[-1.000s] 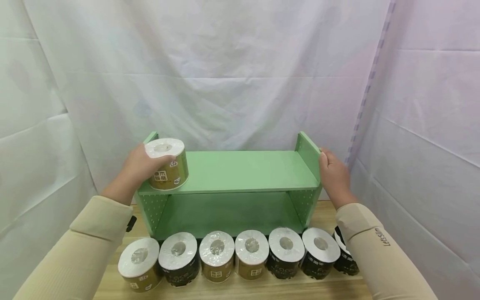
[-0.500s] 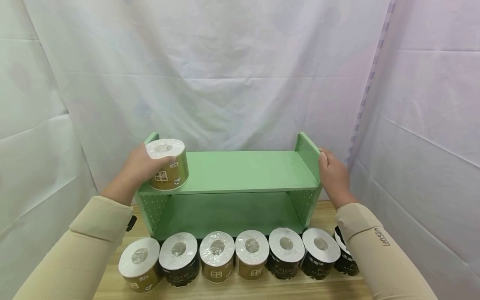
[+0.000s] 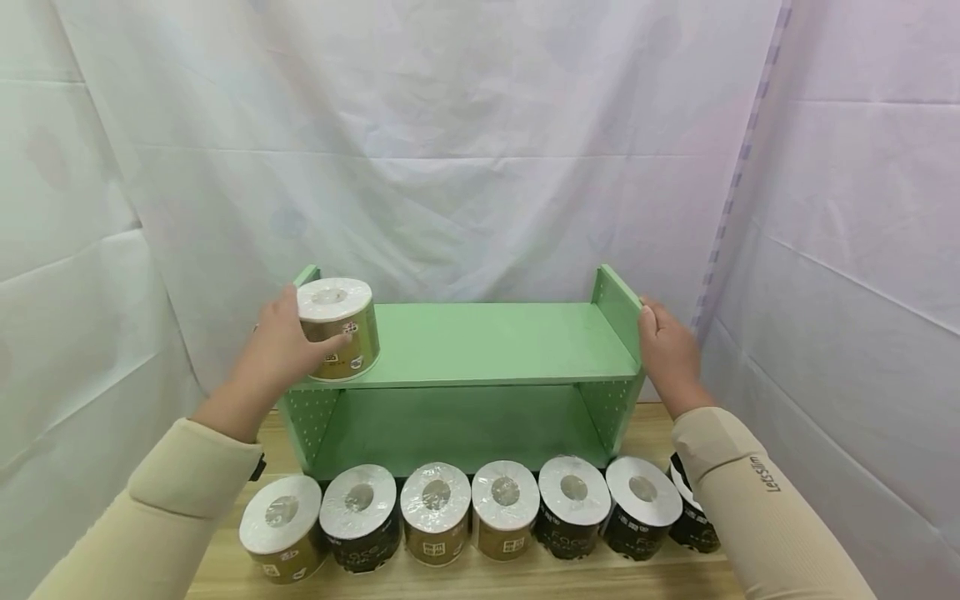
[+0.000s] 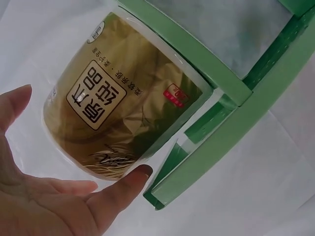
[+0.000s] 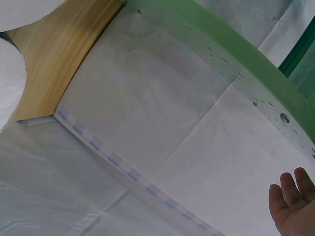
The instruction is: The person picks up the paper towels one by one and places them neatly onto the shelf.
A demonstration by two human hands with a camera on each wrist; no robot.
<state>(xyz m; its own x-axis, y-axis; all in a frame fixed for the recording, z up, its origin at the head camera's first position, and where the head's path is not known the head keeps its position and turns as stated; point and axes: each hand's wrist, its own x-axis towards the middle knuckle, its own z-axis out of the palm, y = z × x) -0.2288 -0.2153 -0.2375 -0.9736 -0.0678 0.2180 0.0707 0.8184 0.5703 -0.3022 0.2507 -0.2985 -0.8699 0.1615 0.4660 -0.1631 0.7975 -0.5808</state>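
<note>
Shelf [image 3: 495, 342]: roll [image 4: 123, 98] beside left fingers [image 4: 115, 199], perhaps touching.

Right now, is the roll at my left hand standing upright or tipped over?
Upright: in the head view, the roll stands on the shelf, its round white end facing up, its gold side below.

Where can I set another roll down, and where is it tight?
Free: the upper shelf between the standing gold roll and the right end panel; also what shows of the lower compartment. Crowded: the upper left end, where the left hand is at that roll, and the compartment's front, lined with seven rolls.
</note>
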